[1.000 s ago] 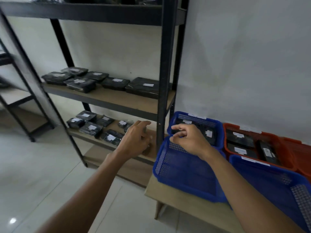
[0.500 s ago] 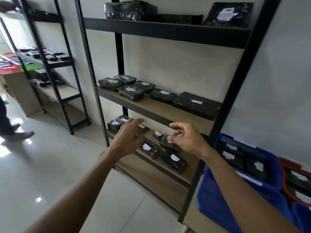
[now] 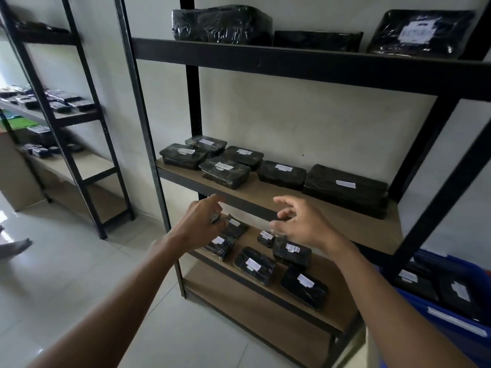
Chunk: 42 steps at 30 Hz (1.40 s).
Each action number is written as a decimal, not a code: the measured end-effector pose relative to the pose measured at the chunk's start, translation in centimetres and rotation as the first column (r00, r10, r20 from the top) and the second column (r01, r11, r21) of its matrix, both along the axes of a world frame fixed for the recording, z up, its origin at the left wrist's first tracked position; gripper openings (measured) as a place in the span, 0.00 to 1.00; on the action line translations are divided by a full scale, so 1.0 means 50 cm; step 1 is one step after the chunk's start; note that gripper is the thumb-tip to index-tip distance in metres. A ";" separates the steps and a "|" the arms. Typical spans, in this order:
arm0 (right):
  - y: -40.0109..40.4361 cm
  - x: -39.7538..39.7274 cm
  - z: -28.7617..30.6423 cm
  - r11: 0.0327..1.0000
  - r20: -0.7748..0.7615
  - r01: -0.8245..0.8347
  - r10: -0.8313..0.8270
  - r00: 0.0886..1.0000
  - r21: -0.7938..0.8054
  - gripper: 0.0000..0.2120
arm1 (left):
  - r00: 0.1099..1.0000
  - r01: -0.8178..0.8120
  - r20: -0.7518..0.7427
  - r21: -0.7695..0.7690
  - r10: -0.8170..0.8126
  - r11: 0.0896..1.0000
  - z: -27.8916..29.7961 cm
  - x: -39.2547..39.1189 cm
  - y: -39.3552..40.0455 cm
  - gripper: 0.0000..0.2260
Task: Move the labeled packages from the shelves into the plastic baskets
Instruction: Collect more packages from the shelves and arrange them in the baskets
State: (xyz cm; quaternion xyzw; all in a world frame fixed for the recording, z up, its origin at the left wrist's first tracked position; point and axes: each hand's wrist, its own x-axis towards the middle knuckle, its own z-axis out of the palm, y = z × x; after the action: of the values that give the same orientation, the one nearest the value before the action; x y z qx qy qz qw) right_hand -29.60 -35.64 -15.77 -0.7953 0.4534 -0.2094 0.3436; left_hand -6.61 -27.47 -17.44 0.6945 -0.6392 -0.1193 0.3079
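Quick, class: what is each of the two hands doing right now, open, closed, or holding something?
Left hand: open, fingers loosely curled, holding nothing.
Right hand: open, fingers spread, holding nothing.

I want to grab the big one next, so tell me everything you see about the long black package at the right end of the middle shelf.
The long black package is a low rectangular box in glossy black wrap with rounded corners and one small white label on top. It lies flat at the right end of the middle shelf, close beside a smaller package. Neither hand touches it.

Both forearms bare, no sleeves (no rings, watch visible either).
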 end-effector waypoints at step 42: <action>-0.689 0.094 -0.103 0.995 -0.573 -0.024 -0.039 0.819 -0.101 0.66 | 0.985 0.091 -0.143 -0.072 -0.101 0.993 -0.048 0.125 -0.726 0.17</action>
State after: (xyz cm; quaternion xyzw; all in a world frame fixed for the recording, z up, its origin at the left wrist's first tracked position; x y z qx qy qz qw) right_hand -24.88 -70.07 -20.92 -0.8364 0.5273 0.0152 0.1485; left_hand -0.35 -63.77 -19.85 0.6419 -0.6511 -0.1636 0.3705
